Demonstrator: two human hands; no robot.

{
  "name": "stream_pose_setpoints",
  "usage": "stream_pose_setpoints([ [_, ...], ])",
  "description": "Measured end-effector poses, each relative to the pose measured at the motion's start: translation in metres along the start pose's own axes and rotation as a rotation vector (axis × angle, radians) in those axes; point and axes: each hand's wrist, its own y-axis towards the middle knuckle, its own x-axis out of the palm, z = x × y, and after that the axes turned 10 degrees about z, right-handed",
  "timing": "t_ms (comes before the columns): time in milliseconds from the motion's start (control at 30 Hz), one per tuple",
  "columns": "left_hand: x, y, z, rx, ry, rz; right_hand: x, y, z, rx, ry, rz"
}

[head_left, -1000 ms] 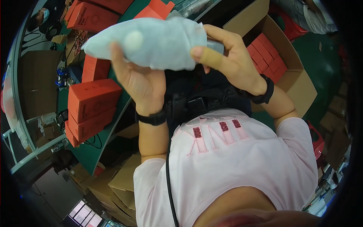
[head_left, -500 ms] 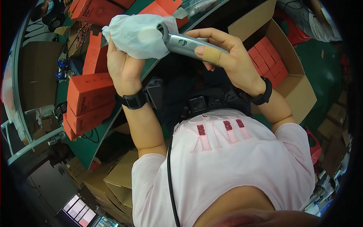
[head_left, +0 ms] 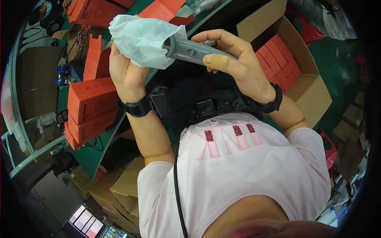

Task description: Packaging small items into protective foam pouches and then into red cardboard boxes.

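A grey handheld fan lies across both my hands, its head end inside a thin white bag. My right hand is closed round the handle, the thumb along its face beside the oval buttons; a tan bandage wraps that thumb. At the other end my left hand cups the bag from below and behind, with most of its fingers hidden by it. The bag's mouth gathers around the top of the handle. What is inside the bag barely shows.
Left of my arm, orange boxes stand on the green table, with an opened orange box beyond my hands. To the right is an open carton filled with several small orange boxes. Brown cartons sit at lower left.
The handle has rolled slightly in my right hand and its upper end sits further into the bag. The bag's mouth has come over the handle's top. Both hands shifted only a little.
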Motion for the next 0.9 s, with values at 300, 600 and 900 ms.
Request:
stream_pose_setpoints([
  [300, 0.008, 0.0, -0.003, -0.075, -0.029, -0.1, 0.001, -0.003, 0.0, 0.003, 0.044, 0.029],
  [600, 0.005, -0.001, -0.004, -0.047, -0.02, -0.065, -0.003, -0.005, 0.005, -0.04, 0.023, 0.011],
  [900, 0.025, 0.025, 0.033, -0.11, 0.277, -0.23, 0.018, -0.014, 0.013, -0.163, 0.142, 0.019],
])
